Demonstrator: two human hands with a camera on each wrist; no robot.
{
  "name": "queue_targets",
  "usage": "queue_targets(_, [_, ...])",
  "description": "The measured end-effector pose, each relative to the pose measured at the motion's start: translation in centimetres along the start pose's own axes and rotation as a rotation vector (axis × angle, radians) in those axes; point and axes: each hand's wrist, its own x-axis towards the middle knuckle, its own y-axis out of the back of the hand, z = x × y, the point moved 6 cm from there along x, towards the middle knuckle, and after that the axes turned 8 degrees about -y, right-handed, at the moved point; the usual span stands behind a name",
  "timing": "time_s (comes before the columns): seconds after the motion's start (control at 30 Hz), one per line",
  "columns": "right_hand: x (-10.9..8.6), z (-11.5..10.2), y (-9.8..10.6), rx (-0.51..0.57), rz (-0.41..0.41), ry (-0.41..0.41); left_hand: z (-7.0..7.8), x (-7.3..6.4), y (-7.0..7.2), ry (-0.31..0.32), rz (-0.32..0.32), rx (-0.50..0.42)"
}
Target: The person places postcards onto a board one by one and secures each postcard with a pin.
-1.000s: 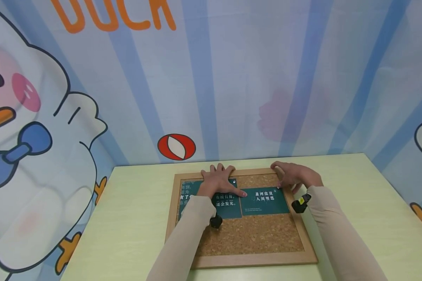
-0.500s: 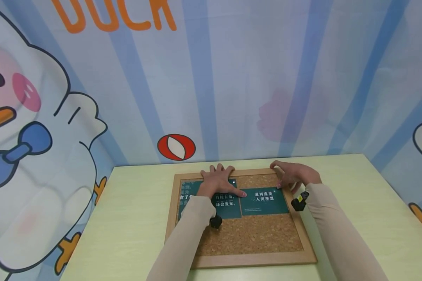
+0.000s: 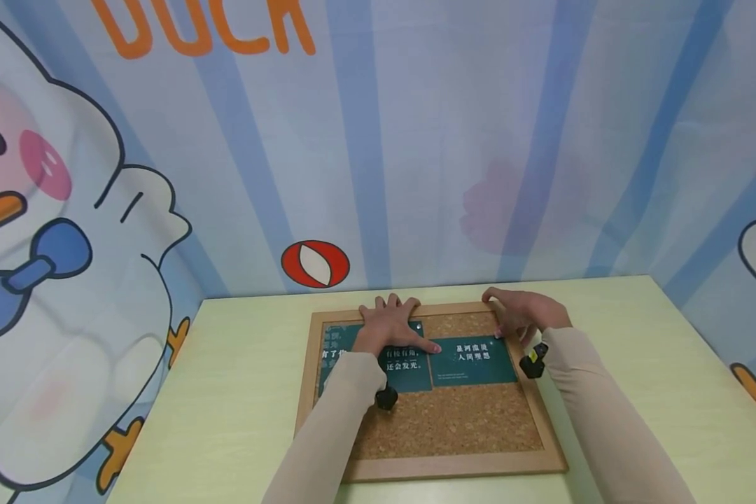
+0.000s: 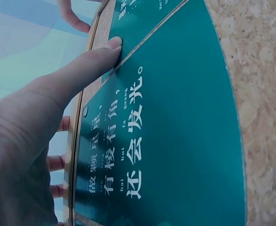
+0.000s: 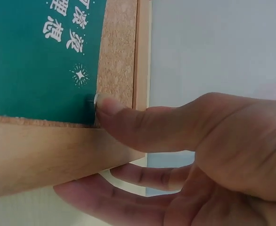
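Observation:
A wood-framed cork board (image 3: 460, 423) lies on the table with dark green cards in a row along its upper part. My left hand (image 3: 387, 330) rests spread over the middle card (image 4: 175, 122), fingers over the top frame, its thumb pressing the left end of the right card (image 3: 475, 371). A small round tack head (image 4: 85, 111) shows at the middle card's top corner. With my right hand (image 3: 532, 313) I grip the board's upper right corner. Its thumb (image 5: 128, 122) presses the right card's corner, hiding what lies beneath, while the other fingers curl round the frame's outer side.
The pale yellow table (image 3: 227, 392) extends on both sides of the board. Behind it hangs a blue striped cloth (image 3: 428, 140) with duck drawings. A third green card (image 3: 334, 353) at the left is partly covered by my left arm.
My right wrist has shifted very slightly to the left, its thumb still on the card's corner. The left hand, cards and board show hardly any movement.

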Motion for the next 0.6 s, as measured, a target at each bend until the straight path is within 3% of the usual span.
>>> queue_targets(0.4, [0.39,-0.1,-0.19,-0.039,0.028,-0.009,0.13,-0.16,0.07,0.005,0.006,0.017])
queue_targets(0.6, [0.27,-0.15,-0.4,-0.032,0.031,-0.005,-0.31,0.49,-0.49,0.004,-0.01,0.017])
